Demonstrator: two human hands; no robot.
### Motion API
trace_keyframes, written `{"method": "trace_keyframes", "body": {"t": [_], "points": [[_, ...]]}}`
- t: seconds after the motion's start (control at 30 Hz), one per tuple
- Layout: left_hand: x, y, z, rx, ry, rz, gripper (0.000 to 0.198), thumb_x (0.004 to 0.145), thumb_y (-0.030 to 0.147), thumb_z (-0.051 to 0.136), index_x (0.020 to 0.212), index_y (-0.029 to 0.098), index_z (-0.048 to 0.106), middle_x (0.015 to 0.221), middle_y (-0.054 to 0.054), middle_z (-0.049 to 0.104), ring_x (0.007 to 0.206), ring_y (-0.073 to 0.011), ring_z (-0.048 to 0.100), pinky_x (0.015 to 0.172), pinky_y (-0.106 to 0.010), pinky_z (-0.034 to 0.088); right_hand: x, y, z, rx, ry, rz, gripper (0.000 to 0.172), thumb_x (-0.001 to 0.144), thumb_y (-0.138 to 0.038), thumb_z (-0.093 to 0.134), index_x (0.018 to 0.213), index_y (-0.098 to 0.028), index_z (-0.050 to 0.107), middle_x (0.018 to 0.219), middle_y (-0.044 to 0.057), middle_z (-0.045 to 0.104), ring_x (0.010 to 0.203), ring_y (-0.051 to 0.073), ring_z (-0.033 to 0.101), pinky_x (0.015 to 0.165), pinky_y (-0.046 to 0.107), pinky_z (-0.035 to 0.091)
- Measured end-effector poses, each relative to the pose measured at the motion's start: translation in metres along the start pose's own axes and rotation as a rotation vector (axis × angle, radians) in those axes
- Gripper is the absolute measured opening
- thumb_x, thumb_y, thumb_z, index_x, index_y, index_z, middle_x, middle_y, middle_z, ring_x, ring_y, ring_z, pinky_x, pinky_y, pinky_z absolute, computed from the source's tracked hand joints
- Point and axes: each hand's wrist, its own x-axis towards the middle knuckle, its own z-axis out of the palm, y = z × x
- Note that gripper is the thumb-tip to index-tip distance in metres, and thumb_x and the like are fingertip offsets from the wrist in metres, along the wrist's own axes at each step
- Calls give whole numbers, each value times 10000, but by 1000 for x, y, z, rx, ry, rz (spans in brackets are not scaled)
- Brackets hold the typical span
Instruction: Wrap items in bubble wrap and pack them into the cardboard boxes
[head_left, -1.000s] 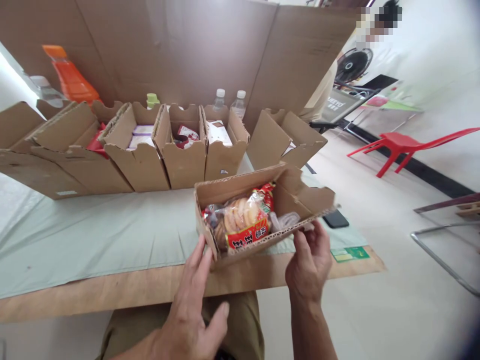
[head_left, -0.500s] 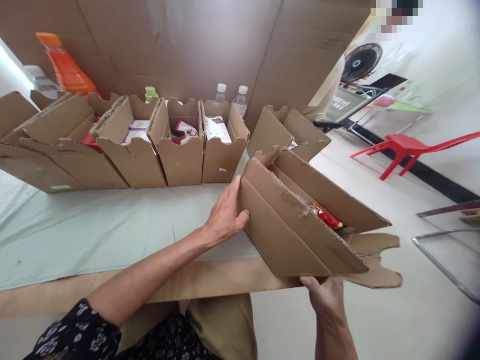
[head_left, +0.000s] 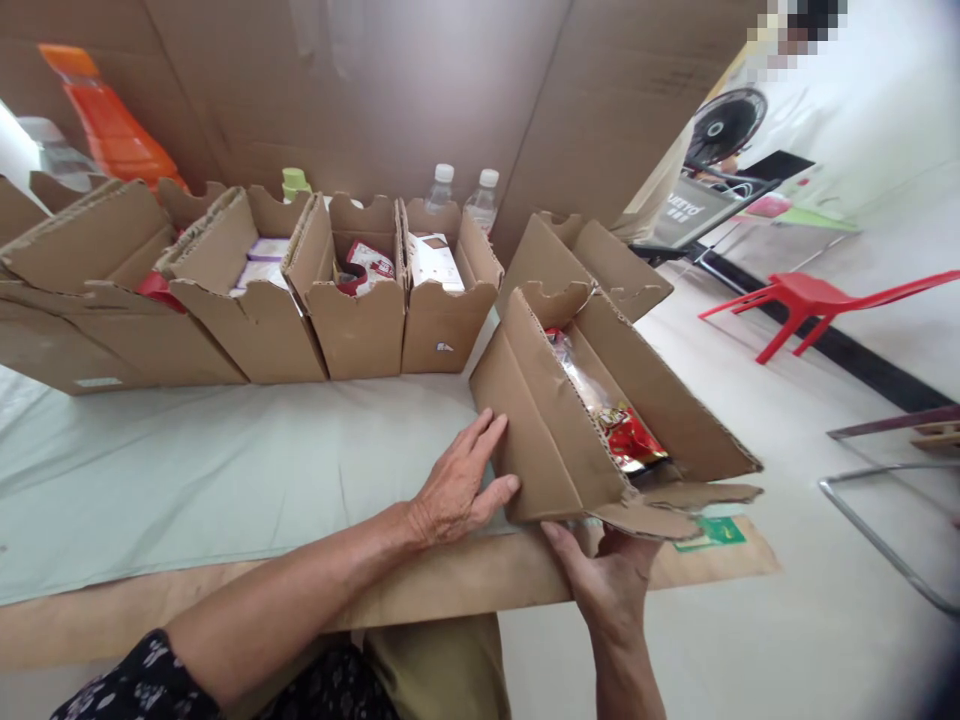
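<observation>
A cardboard box (head_left: 532, 430) with an open top stands at the table's right end, its near flap folded outward. Red snack packets (head_left: 630, 438) and clear plastic wrapping (head_left: 581, 375) lie inside it. My left hand (head_left: 461, 490) rests against the box's left side, fingers stretched and thumb apart. At the near end, under the flap, my right hand (head_left: 611, 575) grips the box. Its thumb shows at the lower edge, while its other fingers are partly hidden by the cardboard.
Several open cardboard boxes (head_left: 364, 335) with packets line the table's back. Another box (head_left: 551, 250) stands behind mine. An orange bottle (head_left: 112, 120) and clear bottles (head_left: 481, 200) are behind the row. A red chair (head_left: 814, 300) stands on the floor at right.
The box has been pulled back and turned, and its near end sits over the table edge. My right hand has moved left and up with it. More of the red packets shows.
</observation>
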Motion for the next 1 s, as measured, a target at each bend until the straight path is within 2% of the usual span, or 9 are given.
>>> {"method": "trace_keyframes", "body": {"t": [0.17, 0.33, 0.5, 0.63, 0.8, 1.0], "points": [[-5, -1, 8, 20, 70, 32, 749, 1036, 500, 495, 1656, 147, 266, 1711, -246, 301, 1605, -353, 294, 1298, -589, 293, 8, 1, 5, 26, -44, -61, 1159, 655, -448, 931, 1591, -266, 272, 1506, 153, 503, 1395, 302, 516, 1189, 584, 388], [-7, -1, 11, 34, 59, 64, 792, 1017, 502, 550, 1673, 191, 232, 1729, -223, 271, 1605, -372, 284, 1281, -614, 313, 23, -1, 8, 19, -76, -102, 1125, 690, -404, 908, 1597, -303, 250, 1495, 139, 519, 1364, 288, 547, 1164, 576, 426], [-4, -4, 8, 25, 38, 101, 856, 997, 523, 576, 1680, 167, 203, 1743, -243, 210, 1622, -378, 230, 1287, -609, 292, 37, -12, 23, -14, -81, -153, 1114, 720, -378, 889, 1617, -332, 229, 1501, 143, 515, 1329, 298, 564, 1110, 588, 474], [-3, -9, 7, 32, 37, 120, 907, 974, 498, 610, 1690, 179, 153, 1750, -244, 181, 1629, -379, 204, 1286, -618, 281, 37, -13, 32, -49, -57, -173, 1152, 734, -381, 885, 1641, -338, 177, 1505, 147, 508, 1283, 292, 579, 1069, 577, 497], [-2, -13, 10, 31, 57, 182, 957, 939, 439, 647, 1697, 201, 114, 1747, -241, 192, 1623, -382, 223, 1273, -619, 309, 33, -8, 36, -53, -9, -276, 1121, 764, -387, 876, 1647, -343, 187, 1511, 141, 494, 1299, 286, 567, 1031, 523, 523], [3, -19, 3, -10, 45, 182, 985, 916, 354, 653, 1703, 235, 73, 1764, -211, 154, 1632, -373, 192, 1285, -620, 285, 41, -6, 45, -127, 5, -317, 1148, 778, -447, 858, 1665, -330, 139, 1529, 156, 478, 1311, 313, 563, 1032, 536, 523]]}}
